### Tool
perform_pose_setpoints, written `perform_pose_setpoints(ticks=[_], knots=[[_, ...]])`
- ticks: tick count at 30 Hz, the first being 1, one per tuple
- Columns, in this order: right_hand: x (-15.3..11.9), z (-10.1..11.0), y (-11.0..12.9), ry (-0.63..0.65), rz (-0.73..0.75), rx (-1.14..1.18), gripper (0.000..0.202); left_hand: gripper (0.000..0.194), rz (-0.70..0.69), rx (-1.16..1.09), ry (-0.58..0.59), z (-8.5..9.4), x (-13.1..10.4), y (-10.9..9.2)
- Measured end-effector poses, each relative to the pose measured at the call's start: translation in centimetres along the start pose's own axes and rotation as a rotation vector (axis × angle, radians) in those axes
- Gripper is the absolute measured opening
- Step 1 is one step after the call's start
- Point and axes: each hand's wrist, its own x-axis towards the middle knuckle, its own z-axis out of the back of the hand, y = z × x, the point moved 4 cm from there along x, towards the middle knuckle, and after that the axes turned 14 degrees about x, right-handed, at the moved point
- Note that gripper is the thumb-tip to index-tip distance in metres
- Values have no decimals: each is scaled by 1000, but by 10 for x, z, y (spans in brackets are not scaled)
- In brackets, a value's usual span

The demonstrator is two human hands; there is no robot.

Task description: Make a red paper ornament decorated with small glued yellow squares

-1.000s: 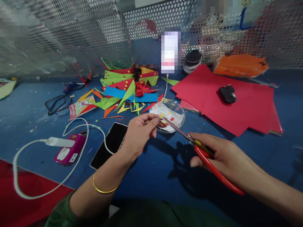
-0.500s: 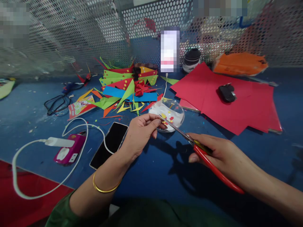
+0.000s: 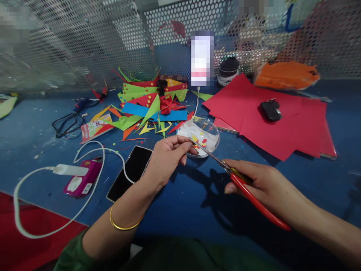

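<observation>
My right hand [image 3: 254, 180] is closed round the red handles of a pair of scissors [image 3: 245, 188], whose blades point up and left. The blades look closed, and their tips reach the fingertips of my left hand [image 3: 169, 158]. The left thumb and fingers are pinched together; anything between them is too small or hidden to make out. Just behind the fingertips sits a clear round dish [image 3: 216, 141] with white material and small red and yellow paper bits. Part of the dish is hidden by the blades and fingers.
Cut paper strips [image 3: 141, 109] in several colours lie behind. Red paper sheets [image 3: 259, 139] with a black object [image 3: 270, 111] are at right. A dark phone [image 3: 131, 169], a purple power bank [image 3: 83, 178] and a white cable lie left. A lit phone [image 3: 200, 60] leans against the mesh [image 3: 169, 22].
</observation>
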Motion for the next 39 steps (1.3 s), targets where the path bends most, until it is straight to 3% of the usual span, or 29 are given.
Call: perform_pose_setpoints(ticks=[10,16,21,24,26,27,30,35,39], knots=[[1,2,-1,-84,-58,22,34,15,-3,-88,33,2,0,1],[-1,9,1,-235,-26,39,56,11,-147,-95,-222,27,3,-10],[-1,15,7,-422,4,146,77,13,-354,311,-529,52,11,-15],[-1,16,11,-451,30,234,77,18,-383,694,-685,64,25,-12],[-3,17,12,-460,55,261,72,23,-323,914,-685,69,37,-7],[-5,17,11,-466,63,264,70,26,-310,1022,-620,70,43,-4],[-16,19,4,-501,80,250,61,30,-314,1095,-538,74,48,2],[-48,20,-18,-530,-5,-44,49,35,-347,1083,-579,81,23,-5],[-68,15,-21,-495,-211,-514,45,28,-379,998,-640,65,-11,-23]])
